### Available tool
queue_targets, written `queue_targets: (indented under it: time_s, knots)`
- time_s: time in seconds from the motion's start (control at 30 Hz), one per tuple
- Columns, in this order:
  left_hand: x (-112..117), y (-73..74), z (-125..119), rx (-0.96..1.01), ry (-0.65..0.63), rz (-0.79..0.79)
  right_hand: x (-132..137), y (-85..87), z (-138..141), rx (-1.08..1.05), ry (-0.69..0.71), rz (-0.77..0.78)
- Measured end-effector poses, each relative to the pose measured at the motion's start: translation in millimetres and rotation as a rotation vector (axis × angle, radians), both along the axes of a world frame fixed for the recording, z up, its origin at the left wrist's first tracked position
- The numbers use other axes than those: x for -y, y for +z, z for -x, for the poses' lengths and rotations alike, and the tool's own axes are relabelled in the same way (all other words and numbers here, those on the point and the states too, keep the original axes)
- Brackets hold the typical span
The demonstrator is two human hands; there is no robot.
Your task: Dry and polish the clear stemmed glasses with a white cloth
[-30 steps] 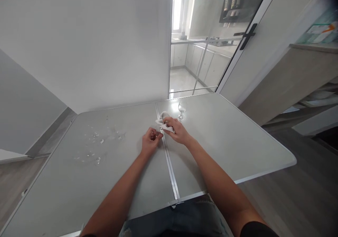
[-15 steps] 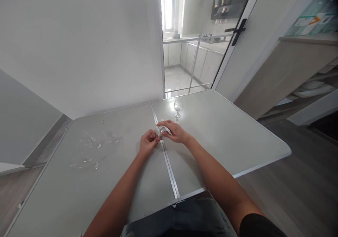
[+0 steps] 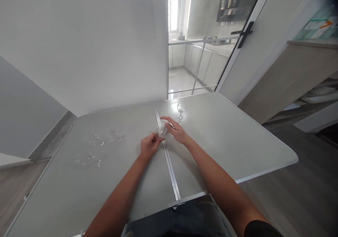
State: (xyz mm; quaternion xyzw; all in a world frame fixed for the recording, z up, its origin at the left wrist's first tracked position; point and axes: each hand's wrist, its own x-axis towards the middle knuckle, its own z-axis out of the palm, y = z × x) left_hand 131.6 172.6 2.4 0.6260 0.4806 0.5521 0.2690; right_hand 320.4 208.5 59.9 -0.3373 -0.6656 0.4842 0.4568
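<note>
Over the table's middle seam, my left hand (image 3: 149,145) is closed, its thumb and fingers pinching the stem end of a small clear wine glass (image 3: 162,131). The glass is tilted, its bowl toward my right hand (image 3: 178,131). That hand curves round the bowl with a white cloth (image 3: 170,124) bunched under its fingers; whether it is cloth or tissue is hard to tell. Just beyond my right hand a second clear wine glass (image 3: 181,110) stands upright. The left hand's fingertips and the stem are partly hidden.
Several clear glasses (image 3: 98,162) stand at the left of the pale folding table (image 3: 126,191), their outlines faint against its top. A white wall (image 3: 105,54) and a glazed door (image 3: 195,54) border the far edge. At the right is a wooden shelf unit (image 3: 290,75).
The glass bowl now shows more between my hands; my right hand's fingers have opened round it and shifted on the cloth. The whole view has swung slightly left.
</note>
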Motion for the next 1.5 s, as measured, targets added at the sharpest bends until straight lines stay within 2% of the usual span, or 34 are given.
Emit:
queue_targets:
  time_s: [0.1,0.17,0.23,0.3,0.37,0.43,0.53,0.6,0.63,0.7,0.73,0.83,0.9,0.93,1.0,1.07,1.13,1.27,1.37,1.43,1.5]
  knots:
    - [-2,-0.3,1,-0.03,0.022,-0.015,-2,-2.6,4,-0.103,-0.173,0.256]
    - [-2,0.4,0,-0.046,0.014,0.0,-2,-3.9,5,-0.116,-0.213,0.306]
    - [0,1.9,-1,-0.047,-0.002,0.033,-1,-2.9,3,-0.068,-0.154,0.191]
    - [2,4.3,-2,0.012,-0.05,0.103,1,0.1,-2,0.036,-0.061,-0.001]
    - [2,7.7,-2,0.15,-0.181,0.233,3,3.4,-8,0.139,0.017,-0.165]
    - [0,11.2,2,0.316,-0.392,0.418,4,5.6,-14,0.17,0.067,-0.256]
    - [-4,14.6,12,0.477,-0.717,0.733,3,6.2,-20,0.137,0.125,-0.266]
    - [-6,14.9,18,0.514,-0.854,0.873,3,5.0,-19,0.123,0.158,-0.258]
    - [-6,14.4,19,0.521,-0.879,0.889,4,4.1,-18,0.116,0.169,-0.261]
    - [-6,12.4,17,0.493,-0.836,0.807,3,1.5,-15,0.093,0.171,-0.261]
    - [-6,11.1,14,0.458,-0.759,0.709,3,0.0,-13,0.078,0.161,-0.246]
    - [-3,6.8,3,0.207,-0.388,0.337,1,-3.3,-9,0.045,0.104,-0.135]
    - [-1,4.8,-1,-0.023,-0.158,0.156,-1,-3.2,-7,0.025,0.047,-0.038]
    - [0,4.3,-2,-0.119,-0.082,0.106,-1,-2.5,-6,0.009,0.02,0.007]
    - [2,4.4,-3,-0.209,-0.011,0.064,-2,0.1,-4,-0.031,-0.017,0.077]
    - [3,5.8,-5,-0.148,-0.03,0.094,-2,3.0,-2,-0.058,-0.016,0.095]
    - [3,7.9,-6,0.046,-0.139,0.212,0,5.2,-2,-0.067,0.002,0.067]
    - [-1,12.2,-1,0.494,-0.529,0.583,5,7.1,-4,-0.135,0.064,0.029]
    - [-4,13.3,8,0.65,-0.752,0.814,9,6.9,-5,-0.18,0.12,0.023]
    - [-6,12.7,10,0.667,-0.761,0.822,9,5.8,-4,-0.169,0.124,0.013]
    - [-5,11.5,6,0.616,-0.649,0.685,7,3.4,-2,-0.152,0.087,-0.003]
